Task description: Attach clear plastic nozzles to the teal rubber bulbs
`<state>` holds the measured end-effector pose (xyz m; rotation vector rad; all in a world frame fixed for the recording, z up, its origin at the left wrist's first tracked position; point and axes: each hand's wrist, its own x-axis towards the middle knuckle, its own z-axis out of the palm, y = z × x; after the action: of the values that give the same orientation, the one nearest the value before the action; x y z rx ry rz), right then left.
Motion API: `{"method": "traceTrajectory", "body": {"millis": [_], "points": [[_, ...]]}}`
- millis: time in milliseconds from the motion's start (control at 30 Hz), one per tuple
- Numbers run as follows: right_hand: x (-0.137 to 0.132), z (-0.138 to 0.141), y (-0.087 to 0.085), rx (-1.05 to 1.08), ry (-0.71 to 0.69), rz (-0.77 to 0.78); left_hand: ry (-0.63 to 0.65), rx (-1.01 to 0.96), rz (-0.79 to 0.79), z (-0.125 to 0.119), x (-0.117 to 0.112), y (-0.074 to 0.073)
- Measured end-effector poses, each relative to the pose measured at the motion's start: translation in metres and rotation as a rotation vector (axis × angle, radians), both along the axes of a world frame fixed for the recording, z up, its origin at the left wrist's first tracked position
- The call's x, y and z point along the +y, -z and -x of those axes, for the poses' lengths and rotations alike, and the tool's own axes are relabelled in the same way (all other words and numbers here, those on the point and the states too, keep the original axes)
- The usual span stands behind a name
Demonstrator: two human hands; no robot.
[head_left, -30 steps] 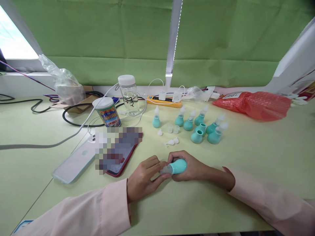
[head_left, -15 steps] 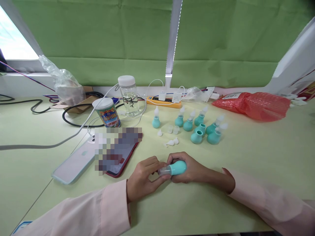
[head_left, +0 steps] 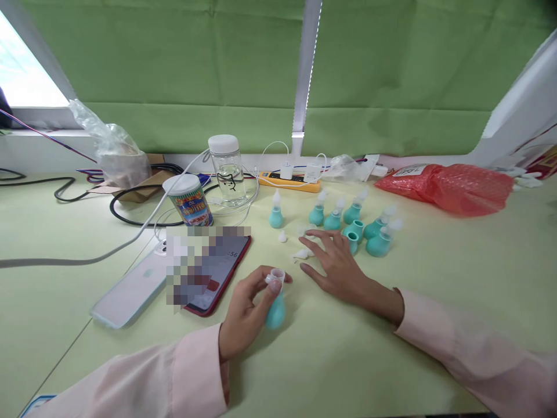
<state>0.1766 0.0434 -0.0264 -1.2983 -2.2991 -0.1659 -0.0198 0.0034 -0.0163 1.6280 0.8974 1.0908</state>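
My left hand point(head_left: 248, 310) grips a teal squeeze bulb point(head_left: 275, 313) by the clear collar point(head_left: 277, 276) at its top, the collar's open mouth facing up. To the right, my right hand point(head_left: 337, 264) is empty, its fingers spread above the table. Its fingertips are close to small white soft pieces point(head_left: 301, 254) and clear cups point(head_left: 310, 230); whether they touch is hard to tell. Another white piece point(head_left: 282, 237) lies just left of them. Behind my right hand stand two open teal bulbs point(head_left: 353, 239), one partly hidden by it, and several bulbs with clear tips point(head_left: 379, 241).
Two phones, one pale point(head_left: 130, 284) and one red-cased point(head_left: 217, 273), lie at left. Behind them are a noodle cup point(head_left: 191, 203), a water bottle point(head_left: 228, 174) and loose cables. A yellow power strip point(head_left: 296, 184) and a red plastic bag point(head_left: 456, 188) are at the back.
My right hand has let go of the teal bulb and moved up toward the small white parts, fingers opening. In my left hand, the bulb has turned from lying sideways to collar up.
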Motion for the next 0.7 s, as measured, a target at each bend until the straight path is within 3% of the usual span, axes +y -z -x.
{"method": "traceTrajectory", "body": {"millis": [67,167,367,533,600,700], "points": [[0.003,0.001,0.003,-0.165,0.035,0.018,0.069,0.038,0.078,-0.001,-0.002,0.0],[0.004,0.002,0.006,-0.246,0.022,0.045,0.076,0.17,0.077,-0.003,-0.002,0.002],[0.006,-0.003,0.01,-0.082,-0.053,0.041,-0.089,0.434,-0.099,-0.003,0.0,0.005],[-0.002,0.0,0.004,0.359,-0.193,0.02,-0.063,0.534,-0.131,-0.003,0.0,0.003],[-0.008,0.005,-0.001,0.636,-0.298,0.178,-0.019,0.537,-0.105,-0.002,0.0,0.001],[-0.017,0.011,-0.007,0.966,-0.394,0.545,0.051,0.514,-0.077,-0.001,0.0,0.0]]}}
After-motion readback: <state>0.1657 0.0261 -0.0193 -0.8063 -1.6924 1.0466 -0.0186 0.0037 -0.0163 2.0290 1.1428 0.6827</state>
